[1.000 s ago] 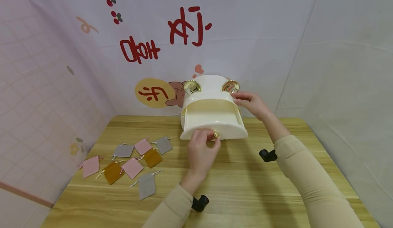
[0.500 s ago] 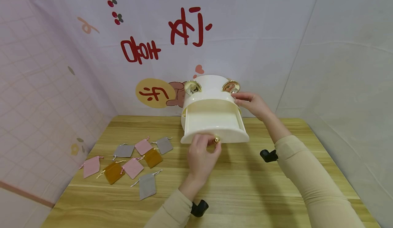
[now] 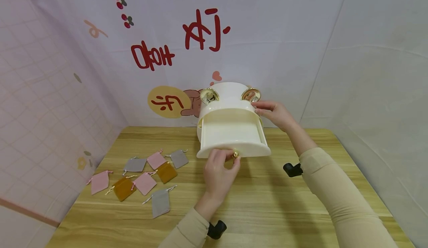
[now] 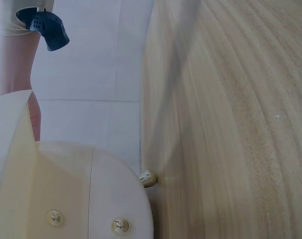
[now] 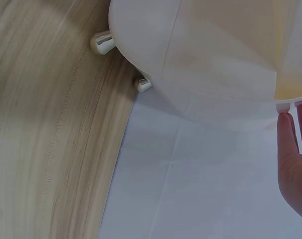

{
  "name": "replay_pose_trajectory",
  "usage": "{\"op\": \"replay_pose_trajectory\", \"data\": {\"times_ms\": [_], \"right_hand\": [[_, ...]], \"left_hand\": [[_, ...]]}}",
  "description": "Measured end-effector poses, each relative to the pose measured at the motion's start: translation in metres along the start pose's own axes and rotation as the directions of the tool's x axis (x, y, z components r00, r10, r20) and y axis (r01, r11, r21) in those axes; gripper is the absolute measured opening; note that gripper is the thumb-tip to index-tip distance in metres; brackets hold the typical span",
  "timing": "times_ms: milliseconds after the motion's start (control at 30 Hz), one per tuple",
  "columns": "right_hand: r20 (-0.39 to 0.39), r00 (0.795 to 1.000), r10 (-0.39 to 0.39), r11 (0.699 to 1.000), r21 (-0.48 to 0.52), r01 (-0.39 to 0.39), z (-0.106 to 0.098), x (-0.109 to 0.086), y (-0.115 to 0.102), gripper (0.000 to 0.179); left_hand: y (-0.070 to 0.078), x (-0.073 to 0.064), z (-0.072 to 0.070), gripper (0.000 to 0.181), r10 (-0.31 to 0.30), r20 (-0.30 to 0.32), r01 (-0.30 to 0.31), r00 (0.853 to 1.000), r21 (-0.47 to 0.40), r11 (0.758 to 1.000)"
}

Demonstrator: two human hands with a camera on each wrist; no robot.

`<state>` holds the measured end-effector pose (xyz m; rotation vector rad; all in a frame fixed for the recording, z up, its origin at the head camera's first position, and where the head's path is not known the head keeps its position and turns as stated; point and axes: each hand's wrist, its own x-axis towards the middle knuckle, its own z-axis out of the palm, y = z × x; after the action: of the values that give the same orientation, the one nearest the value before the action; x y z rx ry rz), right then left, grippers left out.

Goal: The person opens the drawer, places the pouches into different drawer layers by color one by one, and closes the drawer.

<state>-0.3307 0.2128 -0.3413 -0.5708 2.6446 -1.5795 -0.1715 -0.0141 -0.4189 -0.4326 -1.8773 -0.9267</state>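
Note:
A glossy white storage box point(image 3: 230, 98) with two shiny gold round ears stands at the back of the table. Its top drawer point(image 3: 230, 129) is pulled out, and nothing is seen inside. My left hand point(image 3: 219, 173) pinches the gold knob point(image 3: 235, 154) on the drawer front between thumb and fingers. At the box's right side, below the gold ear point(image 3: 251, 94), my right hand point(image 3: 275, 116) rests its fingertips on the shell. The right wrist view shows those fingers point(image 5: 288, 132) fairly straight against the rim. Further gold knobs point(image 4: 120, 226) sit on the lower front.
Several small drawstring pouches, pink point(image 3: 145, 183), grey point(image 3: 161, 202) and mustard point(image 3: 166, 172), lie flat on the wooden table point(image 3: 260, 218) at left. Short gold feet point(image 5: 102, 43) support the box. A printed white cloth point(image 3: 267, 55) hangs close behind.
My left hand has drawn the drawer a little further out towards me, holding its knob throughout. My right hand has stayed at the box's side. The pouches have not moved.

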Motion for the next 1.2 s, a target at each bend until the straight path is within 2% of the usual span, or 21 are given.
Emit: {"op": "replay_pose_trajectory", "data": {"times_ms": [233, 400, 533, 667, 767, 933, 1200], "right_hand": [[0.008, 1.0, 0.005, 1.0, 0.006, -0.005, 0.0, 0.001, 0.001, 0.044], [0.01, 1.0, 0.006, 1.0, 0.018, -0.006, 0.0, 0.001, 0.0, 0.044], [0.029, 1.0, 0.004, 0.999, 0.034, -0.005, -0.001, -0.002, -0.006, 0.043], [0.042, 0.999, 0.014, 0.999, 0.038, -0.015, -0.001, -0.01, -0.021, 0.042], [0.048, 0.999, 0.023, 0.999, 0.028, -0.025, 0.0, -0.015, -0.032, 0.042], [0.059, 0.998, 0.031, 0.999, 0.019, -0.032, -0.001, -0.019, -0.038, 0.043], [0.071, 0.997, 0.027, 1.0, 0.013, -0.028, -0.001, -0.019, -0.039, 0.045]], "left_hand": [[-0.001, -0.002, 0.0, 0.019, -0.007, 0.0, 0.007, 1.0, -0.023, 1.0], [-0.001, -0.003, 0.0, 0.02, -0.016, -0.004, 0.015, 1.0, -0.103, 0.995], [-0.001, -0.004, -0.003, 0.02, -0.061, 0.014, 0.062, 0.998, -0.196, 0.979], [-0.004, -0.006, -0.008, 0.016, -0.12, 0.046, 0.128, 0.992, -0.254, 0.959], [-0.008, -0.008, -0.013, 0.014, -0.146, 0.075, 0.161, 0.986, -0.262, 0.952], [-0.018, -0.011, -0.023, 0.016, -0.159, 0.107, 0.181, 0.981, -0.243, 0.953], [-0.037, -0.016, -0.046, 0.019, -0.244, 0.166, 0.278, 0.955, -0.231, 0.932]]}}
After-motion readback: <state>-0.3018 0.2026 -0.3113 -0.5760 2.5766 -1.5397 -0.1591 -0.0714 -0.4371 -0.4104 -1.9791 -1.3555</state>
